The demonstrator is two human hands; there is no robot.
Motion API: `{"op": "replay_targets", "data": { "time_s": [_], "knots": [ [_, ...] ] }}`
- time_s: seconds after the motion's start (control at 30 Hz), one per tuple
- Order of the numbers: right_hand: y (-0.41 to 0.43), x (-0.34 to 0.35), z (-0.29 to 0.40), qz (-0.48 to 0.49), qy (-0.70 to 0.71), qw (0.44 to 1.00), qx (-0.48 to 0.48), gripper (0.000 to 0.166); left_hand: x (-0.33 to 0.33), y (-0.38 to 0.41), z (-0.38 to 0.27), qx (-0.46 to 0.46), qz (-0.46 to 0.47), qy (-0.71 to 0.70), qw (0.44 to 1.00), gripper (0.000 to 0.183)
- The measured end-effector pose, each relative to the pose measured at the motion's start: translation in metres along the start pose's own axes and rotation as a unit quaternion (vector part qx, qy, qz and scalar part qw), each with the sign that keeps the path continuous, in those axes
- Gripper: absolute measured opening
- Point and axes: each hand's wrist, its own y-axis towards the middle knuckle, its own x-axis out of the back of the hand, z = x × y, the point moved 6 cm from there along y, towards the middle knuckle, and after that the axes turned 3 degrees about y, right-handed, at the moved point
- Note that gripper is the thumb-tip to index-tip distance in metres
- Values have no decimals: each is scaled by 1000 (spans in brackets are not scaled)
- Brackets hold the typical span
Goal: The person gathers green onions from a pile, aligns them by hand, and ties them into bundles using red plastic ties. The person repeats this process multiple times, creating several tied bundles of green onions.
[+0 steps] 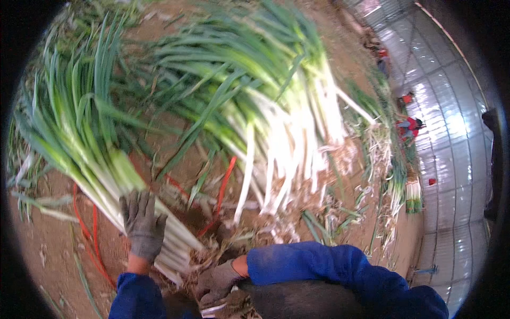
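A bundle of large green onions (pixel 91 167) lies slantwise on the soil, green leaves at the far left and white stalks towards me. My left hand (pixel 144 223), in a grey glove, rests flat across the stalks with its fingers stretched out and thumb apart. Close to the root ends is my gloved right hand (pixel 215 281), its fingers bent downward. A thin white piece (pixel 213 310) shows below those fingers; whether they grip it is unclear. Red straps (pixel 95 235) run on the ground under and beside the bundle.
A bigger heap of green onions (pixel 287 131) lies ahead, roots towards me. Another red strap (pixel 225 191) sticks up between heap and bundle. More onions (pixel 394 187) line the right side beside plastic sheeting (pixel 446 159). A person in red (pixel 410 125) is farther off.
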Motion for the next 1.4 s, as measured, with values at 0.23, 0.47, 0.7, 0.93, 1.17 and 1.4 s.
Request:
{"op": "replay_targets", "data": {
  "time_s": [0.23,0.47,0.7,0.93,1.17,1.4],
  "knots": [
    [-243,144,-21,-703,-134,678,-171,50,20,2,-9,-32,10,-25,999,51],
    [-452,179,-61,-844,-209,384,-311,61,52,0,-2,-44,-6,-41,998,50],
    [-439,224,-96,-759,-51,539,-361,86,71,3,4,7,54,-154,987,32],
    [-461,251,-126,-738,-75,509,-437,101,84,45,-27,-4,77,-199,977,22],
    [-476,257,-109,-648,-76,599,-464,91,92,79,-71,-73,125,-217,965,20],
    [-462,224,-105,-714,-24,599,-363,93,87,97,-103,-135,145,-242,950,16]
  ]
}}
